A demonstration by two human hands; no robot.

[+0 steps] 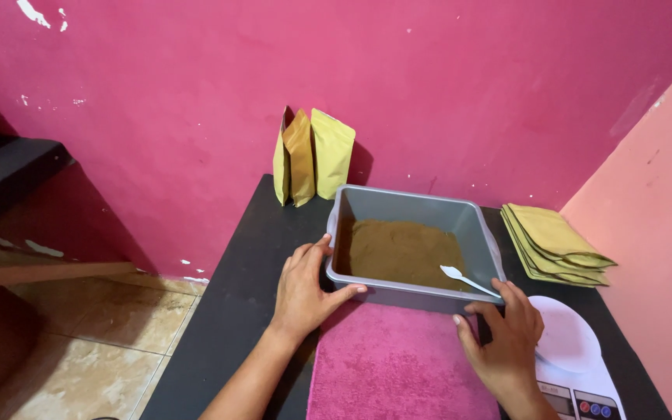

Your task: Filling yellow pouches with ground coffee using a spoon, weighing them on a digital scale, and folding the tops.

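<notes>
A grey plastic tub (403,204) holding brown powder (398,250) sits on a black table (239,295). A small white plastic spoon (467,280) lies in the powder at the tub's near right corner. My left hand (305,289) grips the tub's near left corner, thumb along the front wall. My right hand (505,339) rests at the near right corner, fingers touching the front rim beside the spoon's handle.
A pink towel (398,362) lies in front of the tub. A white kitchen scale (573,358) stands at the right. Flat gold pouches (555,243) are stacked behind it; three upright gold pouches (311,157) lean on the pink wall. Tiled floor and dark shelf at left.
</notes>
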